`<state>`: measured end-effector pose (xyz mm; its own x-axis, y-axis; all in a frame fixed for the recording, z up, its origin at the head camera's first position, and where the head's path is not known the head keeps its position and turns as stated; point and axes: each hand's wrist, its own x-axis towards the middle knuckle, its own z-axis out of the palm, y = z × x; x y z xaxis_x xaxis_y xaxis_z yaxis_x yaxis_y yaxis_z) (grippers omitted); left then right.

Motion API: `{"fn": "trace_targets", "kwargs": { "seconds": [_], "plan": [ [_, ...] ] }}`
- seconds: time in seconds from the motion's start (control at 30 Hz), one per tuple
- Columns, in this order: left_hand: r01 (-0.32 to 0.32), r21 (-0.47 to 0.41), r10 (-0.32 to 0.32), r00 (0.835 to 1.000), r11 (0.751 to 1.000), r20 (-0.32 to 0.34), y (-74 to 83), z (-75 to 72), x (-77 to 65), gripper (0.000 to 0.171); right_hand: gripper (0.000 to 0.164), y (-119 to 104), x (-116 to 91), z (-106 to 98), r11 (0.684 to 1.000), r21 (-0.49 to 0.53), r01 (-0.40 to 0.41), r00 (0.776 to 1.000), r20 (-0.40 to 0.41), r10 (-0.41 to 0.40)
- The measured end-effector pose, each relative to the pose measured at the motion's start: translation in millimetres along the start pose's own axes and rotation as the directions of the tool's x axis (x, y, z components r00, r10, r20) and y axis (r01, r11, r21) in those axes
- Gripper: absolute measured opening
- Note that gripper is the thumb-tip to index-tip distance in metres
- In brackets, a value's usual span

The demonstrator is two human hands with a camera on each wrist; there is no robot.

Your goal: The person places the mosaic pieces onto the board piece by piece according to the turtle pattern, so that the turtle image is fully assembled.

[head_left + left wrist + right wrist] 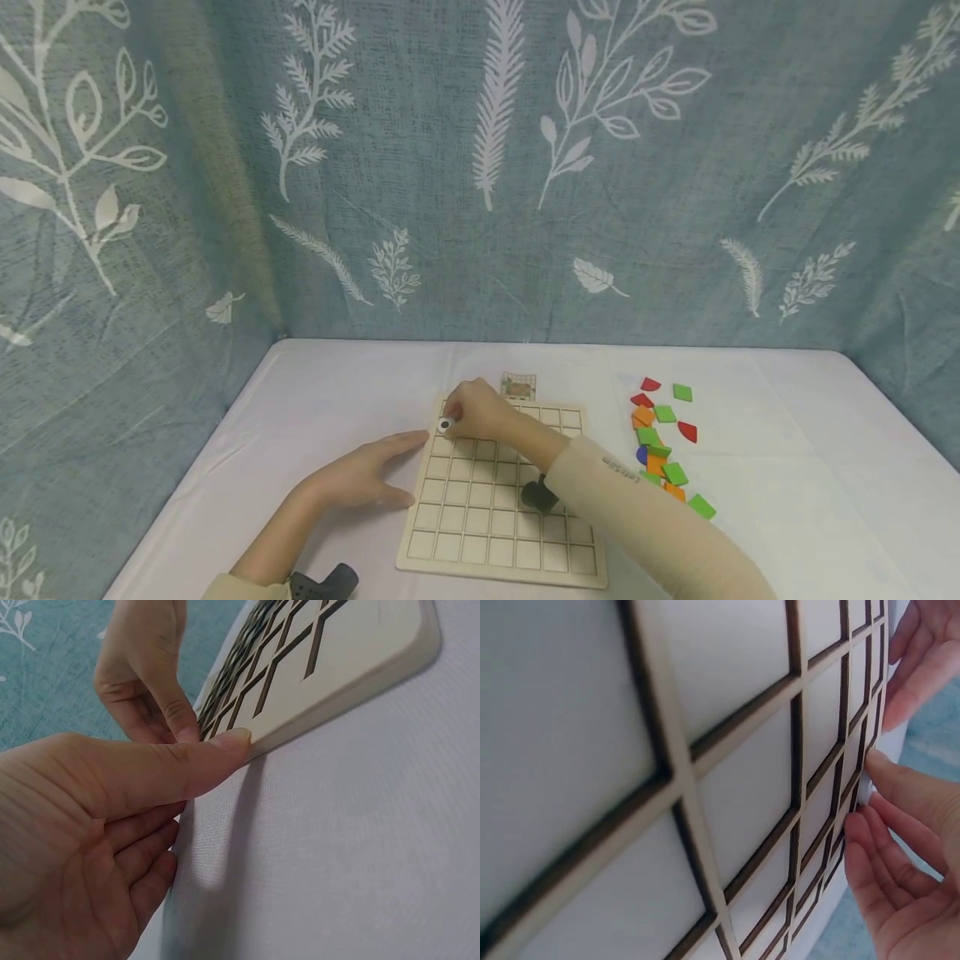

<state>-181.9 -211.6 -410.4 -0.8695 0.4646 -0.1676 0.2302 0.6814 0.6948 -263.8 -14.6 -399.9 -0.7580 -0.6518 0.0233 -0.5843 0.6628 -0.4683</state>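
Note:
A pale wooden grid board (442,546) with square cells lies flat on the table. Over its far left corner my right hand (476,410) pinches a small white tile (445,425) with a black ring printed on it. The right wrist view shows the thumb and fingertips (874,769) close together at the grid, with only a sliver of the tile between them. My left hand (367,473) lies along the board's left side, thumb and fingers spread. In the left wrist view its thumb (195,761) touches the board's edge.
Loose tiles lie to the right of the board: green squares (701,506), orange pieces (656,464), red wedges (687,432) and a blue piece (642,455) partly covered. A small picture card (519,386) is behind the board. A leaf-patterned curtain (450,250) hangs behind the white table (787,467).

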Motion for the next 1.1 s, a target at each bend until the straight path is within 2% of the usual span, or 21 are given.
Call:
{"fn": "trace_targets", "kwargs": {
  "seconds": [0.3, 0.53, 0.67, 0.77, 0.9, 1.1],
  "plan": [
    [0.004, 0.002, -0.004, 1.000, 1.000, -0.003, -0.8, 0.5, 1.4, 0.082, 0.016, -4, 0, 0, 0.998, 0.026, -0.058, 0.998, 0.039, 0.057],
    [0.003, 0.006, -0.003, 1.000, 1.000, -0.002, -1.5, 0.4, 2.1, 0.082, 0.037, -4, -6, -9, 0.994, -0.011, -0.107, 0.994, 0.013, 0.107],
    [0.036, 0.000, -0.036, 0.999, 0.999, -0.010, -0.5, 1.1, 3.0, 0.083, 0.027, -1, -13, -24, 0.991, -0.036, -0.132, 0.989, 0.066, 0.134],
    [0.058, -0.004, -0.058, 0.998, 0.998, -0.022, 0.9, 1.8, 3.9, 0.082, 0.020, 6, -21, -38, 0.991, -0.067, -0.114, 0.985, 0.119, 0.122],
    [0.080, -0.006, -0.080, 0.996, 0.997, -0.034, 1.6, 3.3, 5.5, 0.083, 0.016, 18, -39, -55, 0.994, -0.048, -0.093, 0.979, 0.177, 0.100],
    [0.100, -0.003, -0.100, 0.994, 0.995, -0.042, 2.8, 5.0, 7.0, 0.084, 0.016, 39, -72, -80, 0.993, -0.052, -0.106, 0.970, 0.215, 0.115]
  ]
}}
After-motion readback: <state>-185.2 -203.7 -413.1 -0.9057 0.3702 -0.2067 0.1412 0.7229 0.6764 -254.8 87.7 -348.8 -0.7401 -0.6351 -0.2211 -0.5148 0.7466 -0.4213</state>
